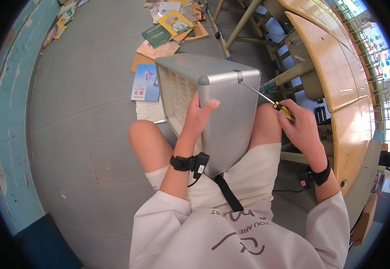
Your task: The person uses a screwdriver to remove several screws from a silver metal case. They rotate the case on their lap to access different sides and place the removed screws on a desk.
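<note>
A silver ribbed metal case point(230, 116) stands tilted between my knees, its hollow cream-lined side facing left. My left hand point(199, 114) grips the case's near left edge, thumb on the ribbed face and the other fingers hidden inside. In my right hand point(300, 123) is a screwdriver point(277, 106) with a yellow and black handle. Its shaft points up and left, and the tip meets or nearly meets a small metal latch point(239, 76) on the case's upper edge. A black strap point(227, 193) hangs over my lap below the case.
Books and papers point(159, 36) lie scattered on the grey floor beyond the case, with a blue book point(144, 83) beside it. Wooden desks point(349, 134) with metal legs run along the right. A worn teal wall point(13, 112) borders the left.
</note>
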`<state>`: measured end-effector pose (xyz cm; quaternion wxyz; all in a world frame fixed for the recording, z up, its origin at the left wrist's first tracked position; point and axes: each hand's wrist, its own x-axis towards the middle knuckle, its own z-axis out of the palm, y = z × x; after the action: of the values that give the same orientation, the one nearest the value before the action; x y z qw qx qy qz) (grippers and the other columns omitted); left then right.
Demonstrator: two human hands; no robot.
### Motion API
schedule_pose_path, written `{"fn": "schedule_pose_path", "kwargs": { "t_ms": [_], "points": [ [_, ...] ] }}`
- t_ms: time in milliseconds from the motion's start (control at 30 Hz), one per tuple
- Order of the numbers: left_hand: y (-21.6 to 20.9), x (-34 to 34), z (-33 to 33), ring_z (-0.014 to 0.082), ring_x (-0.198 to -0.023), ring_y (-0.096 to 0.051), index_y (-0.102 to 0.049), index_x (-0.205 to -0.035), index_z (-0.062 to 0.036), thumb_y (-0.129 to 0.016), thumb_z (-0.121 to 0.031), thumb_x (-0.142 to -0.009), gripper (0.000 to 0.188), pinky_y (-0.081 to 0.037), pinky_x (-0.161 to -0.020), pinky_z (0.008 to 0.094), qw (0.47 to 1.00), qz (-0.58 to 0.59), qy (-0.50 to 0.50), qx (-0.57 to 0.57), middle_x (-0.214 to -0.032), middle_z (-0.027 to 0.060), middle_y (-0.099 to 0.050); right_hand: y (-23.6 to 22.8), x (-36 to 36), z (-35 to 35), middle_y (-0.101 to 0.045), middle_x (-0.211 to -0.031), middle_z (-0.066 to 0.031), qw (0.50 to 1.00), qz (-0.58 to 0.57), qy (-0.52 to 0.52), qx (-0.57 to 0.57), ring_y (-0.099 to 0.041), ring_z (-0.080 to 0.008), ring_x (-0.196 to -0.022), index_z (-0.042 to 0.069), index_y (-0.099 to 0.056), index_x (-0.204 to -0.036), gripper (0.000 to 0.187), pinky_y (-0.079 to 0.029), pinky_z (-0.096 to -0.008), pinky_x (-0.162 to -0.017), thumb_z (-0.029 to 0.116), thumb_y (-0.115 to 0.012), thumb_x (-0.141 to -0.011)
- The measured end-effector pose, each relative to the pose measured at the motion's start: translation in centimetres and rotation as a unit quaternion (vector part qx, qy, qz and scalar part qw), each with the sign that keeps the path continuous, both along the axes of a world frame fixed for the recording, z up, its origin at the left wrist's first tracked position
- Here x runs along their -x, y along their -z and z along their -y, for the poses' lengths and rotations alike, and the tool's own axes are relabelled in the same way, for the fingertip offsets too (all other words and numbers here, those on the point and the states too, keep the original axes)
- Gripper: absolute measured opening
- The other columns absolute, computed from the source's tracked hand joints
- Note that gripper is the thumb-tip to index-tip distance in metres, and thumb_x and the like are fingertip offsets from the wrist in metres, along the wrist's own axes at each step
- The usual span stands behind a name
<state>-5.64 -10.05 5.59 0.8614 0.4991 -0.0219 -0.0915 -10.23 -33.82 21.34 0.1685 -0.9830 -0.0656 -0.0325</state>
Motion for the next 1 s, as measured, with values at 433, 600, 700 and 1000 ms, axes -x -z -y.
{"fn": "schedule_pose_path", "kwargs": {
  "t_ms": [433, 600, 700, 1000],
  "points": [
    [-0.1, 0.2, -0.1, 0.0139, -0.106, -0.056, -0.052, -0.129, 0.0, -0.063, -0.015, -0.089, 0.045, -0.045, -0.094, 0.0301, 1.0, 0.007, 0.007, 0.007, -0.116, 0.0062, -0.06, -6.4, -3.8, -3.4, -0.066, -0.081, -0.0213, 0.992, -0.055, -0.041, 0.11, -0.06, -0.0406, -0.079, -0.005, -0.068, -0.089, 0.024, -0.048, -0.0454, -0.076, 0.019, -0.062, -0.086],
    [-0.1, 0.4, -0.2, 0.0132, -0.105, -0.056, -0.052, -0.129, 0.0, -0.063, -0.016, -0.089, 0.045, -0.045, -0.093, 0.0301, 1.0, 0.007, 0.004, 0.012, -0.115, 0.0065, -0.06, -7.1, -4.4, -4.1, -0.063, -0.075, -0.0176, 0.975, -0.043, -0.125, 0.179, -0.06, -0.0366, -0.08, -0.003, -0.062, -0.086, 0.02, -0.048, -0.0452, -0.07, 0.017, -0.064, -0.085],
    [-0.2, 0.4, -0.1, 0.0132, -0.104, -0.056, -0.052, -0.129, -0.0001, -0.064, -0.015, -0.089, 0.045, -0.045, -0.093, 0.0301, 1.0, 0.008, 0.0, 0.018, -0.115, 0.0065, -0.061, -6.3, -4.2, -3.3, -0.063, -0.076, -0.0149, 0.947, 0.01, -0.197, 0.255, -0.061, -0.0352, -0.077, 0.0, -0.059, -0.085, 0.018, -0.048, -0.0448, -0.066, 0.017, -0.065, -0.084],
    [0.3, 0.1, 0.3, 0.0121, -0.1, -0.055, -0.052, -0.128, -0.0012, -0.064, -0.016, -0.089, 0.043, -0.045, -0.091, 0.0292, 1.0, 0.014, 0.008, 0.003, -0.11, 0.0048, -0.06, -6.6, -4.4, -2.7, -0.057, -0.076, -0.0114, 0.962, -0.019, -0.138, 0.236, -0.06, -0.0323, -0.076, 0.003, -0.06, -0.083, 0.02, -0.048, -0.0436, -0.066, 0.021, -0.064, -0.088]
  ]
}}
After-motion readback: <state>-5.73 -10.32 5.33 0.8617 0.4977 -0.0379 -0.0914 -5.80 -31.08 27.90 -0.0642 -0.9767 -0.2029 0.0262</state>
